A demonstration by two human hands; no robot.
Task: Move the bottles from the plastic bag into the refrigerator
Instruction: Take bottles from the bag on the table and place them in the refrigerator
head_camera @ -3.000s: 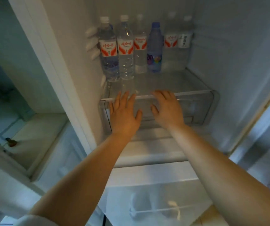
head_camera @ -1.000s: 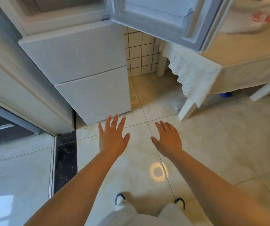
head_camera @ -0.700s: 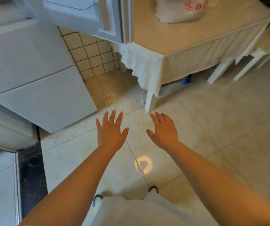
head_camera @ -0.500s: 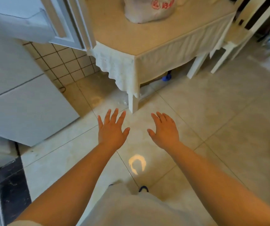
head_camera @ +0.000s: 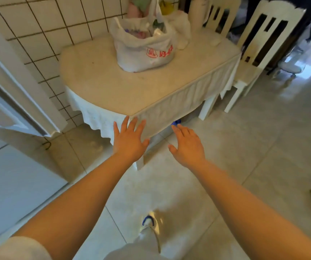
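Observation:
A white plastic bag with red print stands open on the far part of a cream table; bottle tops and wrappers show inside it, blurred. My left hand and my right hand are stretched out side by side with fingers spread, palms down, holding nothing. Both hover in front of the table's near corner, well short of the bag. The refrigerator's white lower front and the edge of its open door lie at the left.
A white cloth skirt hangs round the table. Two white chairs stand at the table's right side. A blue-capped thing lies under the table. Tiled wall behind, pale floor tiles to the right, my shoe below.
The view has swung from the refrigerator shelf with its bottles, across the floor, to the table. The bag has come into full view. Both hands stay spread and empty and are nearer the table.

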